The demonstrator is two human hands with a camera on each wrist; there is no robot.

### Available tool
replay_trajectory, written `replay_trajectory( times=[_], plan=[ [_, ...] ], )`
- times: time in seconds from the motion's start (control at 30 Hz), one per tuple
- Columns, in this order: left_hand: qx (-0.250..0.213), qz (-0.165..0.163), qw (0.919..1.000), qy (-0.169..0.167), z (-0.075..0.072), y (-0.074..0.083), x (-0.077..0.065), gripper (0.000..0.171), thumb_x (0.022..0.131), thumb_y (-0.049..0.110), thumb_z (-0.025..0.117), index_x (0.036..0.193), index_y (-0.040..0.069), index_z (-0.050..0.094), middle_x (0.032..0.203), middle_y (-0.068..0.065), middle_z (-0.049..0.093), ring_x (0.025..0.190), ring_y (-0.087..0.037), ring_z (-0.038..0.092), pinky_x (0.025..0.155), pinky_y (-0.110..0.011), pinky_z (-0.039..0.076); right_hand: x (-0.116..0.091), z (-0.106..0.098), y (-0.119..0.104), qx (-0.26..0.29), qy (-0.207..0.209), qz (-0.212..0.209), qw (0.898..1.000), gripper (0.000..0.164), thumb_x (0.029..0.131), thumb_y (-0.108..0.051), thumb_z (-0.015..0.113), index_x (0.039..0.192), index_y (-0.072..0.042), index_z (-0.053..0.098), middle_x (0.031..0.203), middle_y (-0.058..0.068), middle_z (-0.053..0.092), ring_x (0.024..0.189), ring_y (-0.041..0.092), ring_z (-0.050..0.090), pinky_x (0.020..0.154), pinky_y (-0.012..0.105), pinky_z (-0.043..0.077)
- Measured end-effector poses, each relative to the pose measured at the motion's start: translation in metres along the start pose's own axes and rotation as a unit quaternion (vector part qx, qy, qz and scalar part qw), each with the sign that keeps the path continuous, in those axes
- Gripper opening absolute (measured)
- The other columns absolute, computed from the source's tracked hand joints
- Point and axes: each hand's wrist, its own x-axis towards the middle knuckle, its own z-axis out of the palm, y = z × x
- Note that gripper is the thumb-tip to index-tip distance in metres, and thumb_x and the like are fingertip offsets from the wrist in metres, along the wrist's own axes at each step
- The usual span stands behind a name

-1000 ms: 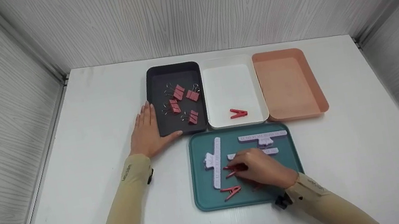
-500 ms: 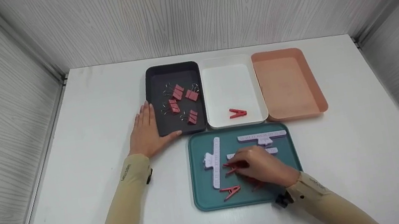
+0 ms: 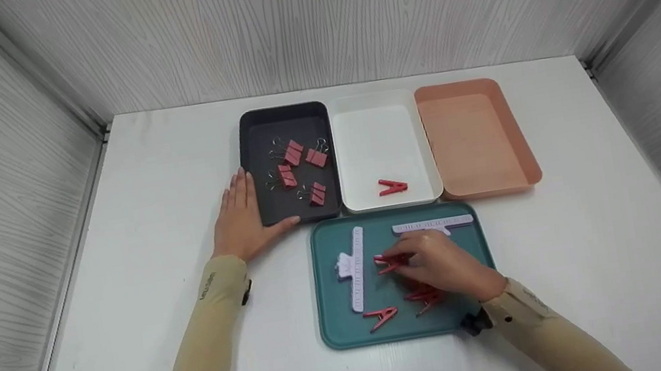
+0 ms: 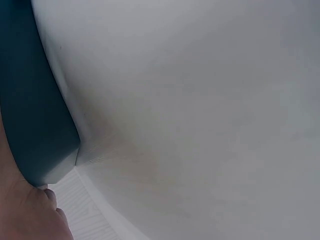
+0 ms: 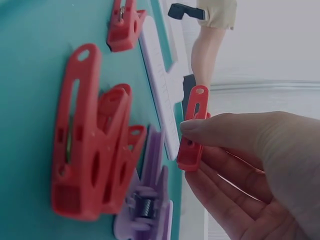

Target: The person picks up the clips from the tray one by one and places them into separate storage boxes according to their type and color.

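Observation:
My right hand (image 3: 439, 261) pinches a red clothespin (image 5: 192, 155) between thumb and fingers, above the teal tray (image 3: 344, 336). On that tray, below the hand, lie several more red clothespins (image 3: 382, 318); in the right wrist view a group of them (image 5: 82, 150) fills the near side. A lilac ruler-shaped clip (image 3: 357, 271) lies left of the hand, another lilac clip (image 3: 433, 223) behind it. A third is hidden by the hand in the head view. My left hand (image 3: 240, 223) rests with straight fingers along the left side of the black tray (image 3: 267, 122), thumb at its front corner.
Several pink binder clips (image 3: 317, 194) lie in the black tray. Beside it stands a white tray (image 3: 378, 131) with one red clothespin (image 3: 393, 186) in it, then an orange tray (image 3: 476, 142). All three sit directly behind the teal tray on the white table (image 3: 595, 223).
My right hand has lifted slightly and moved back with the clothespin, uncovering clothespins below it and covering more of the rear lilac clips. The left hand stays against the black tray.

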Motion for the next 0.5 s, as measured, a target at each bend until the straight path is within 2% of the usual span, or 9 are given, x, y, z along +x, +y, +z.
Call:
replay_trajectory(
  times=[0.1,0.33,0.5],
  plan=[
    [-0.003,0.001,1.0,0.003,0.001,0.0,0.0,0.135,0.077,0.092,0.046,0.16,-0.005,0.002,0.168,-0.019,-0.002,0.155,-0.028,-0.003,0.124,-0.037,-0.003,0.001,-0.003,0.002,-0.006,0.012,-0.004,1.0,0.03,0.086,-0.01,0.084,0.115,-0.017,0.08,0.106,-0.007,0.075,0.096,0.005,0.067,0.086,0.025,0.058],
    [-0.005,0.004,0.9999,0.007,0.003,-0.001,0.001,0.136,0.077,0.094,0.044,0.16,-0.004,0.001,0.168,-0.019,-0.002,0.155,-0.028,-0.003,0.124,-0.036,-0.004,0.003,-0.012,0.005,0.011,0.025,0.014,1.0,0.032,0.087,-0.009,0.083,0.117,-0.017,0.079,0.108,-0.006,0.073,0.095,0.007,0.067,0.083,0.027,0.06],
    [-0.006,0.007,0.9999,0.011,0.002,-0.001,0.001,0.136,0.077,0.093,0.046,0.16,-0.005,0.001,0.168,-0.019,-0.002,0.155,-0.028,-0.003,0.124,-0.036,-0.003,0.006,-0.021,0.003,0.004,0.04,0.014,0.999,0.032,0.087,-0.009,0.083,0.117,-0.015,0.079,0.106,-0.004,0.074,0.094,0.009,0.068,0.084,0.033,0.061]
  ],
)
